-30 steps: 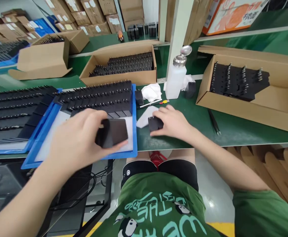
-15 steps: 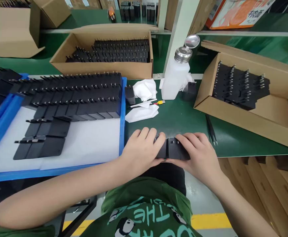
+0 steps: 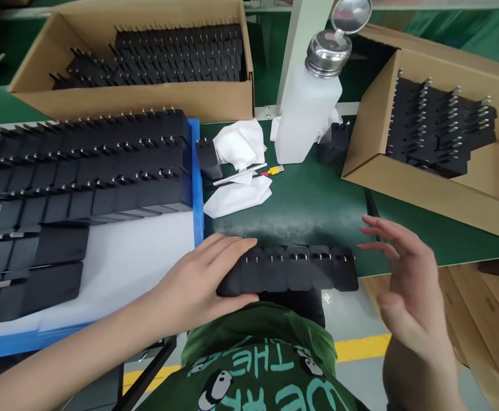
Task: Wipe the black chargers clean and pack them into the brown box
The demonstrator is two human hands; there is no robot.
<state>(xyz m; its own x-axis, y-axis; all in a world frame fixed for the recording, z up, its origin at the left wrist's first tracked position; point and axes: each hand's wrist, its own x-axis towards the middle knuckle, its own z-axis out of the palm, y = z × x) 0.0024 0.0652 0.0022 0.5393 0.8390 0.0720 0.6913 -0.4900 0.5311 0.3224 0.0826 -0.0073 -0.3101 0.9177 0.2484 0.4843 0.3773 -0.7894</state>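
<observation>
At left I see a blue tray (image 3: 197, 191); beside it, the left hand (image 3: 204, 279) clasps one end of a row of black adapters (image 3: 298, 271) near the edge of the green table (image 3: 309, 208). The right hand (image 3: 410, 277), loosely open, holding nothing, hovers just past the other end.

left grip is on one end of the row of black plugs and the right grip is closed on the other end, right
No: the head view shows the right grip open and apart from the row of black plugs; the left grip is indeed on one end.
</observation>
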